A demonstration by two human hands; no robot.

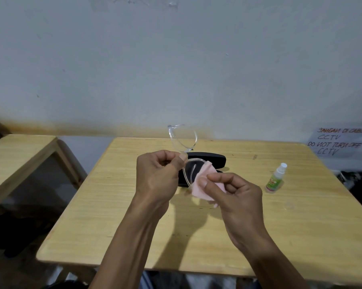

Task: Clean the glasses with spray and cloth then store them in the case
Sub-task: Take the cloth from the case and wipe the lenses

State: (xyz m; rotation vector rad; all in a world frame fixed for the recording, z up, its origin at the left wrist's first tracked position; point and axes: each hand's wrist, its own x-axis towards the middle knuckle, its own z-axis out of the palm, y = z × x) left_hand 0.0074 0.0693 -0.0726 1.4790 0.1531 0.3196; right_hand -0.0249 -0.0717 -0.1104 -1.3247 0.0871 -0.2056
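Note:
Clear-framed glasses [183,138] are held upright above the wooden table [113,215], one lens high, the other low. My left hand [157,174] pinches the frame at the bridge. My right hand [232,195] presses a pink cloth [201,184] against the lower lens. Behind my hands lies the black glasses case [207,160], open; my hands and the cloth hide part of it. A small spray bottle [275,178] with a white cap and green label stands upright to the right.
A second wooden table [19,155] stands to the left across a gap. A grey wall runs close behind the table's far edge. A handwritten paper sign [338,142] hangs at the right. Dark objects lie beyond the right edge.

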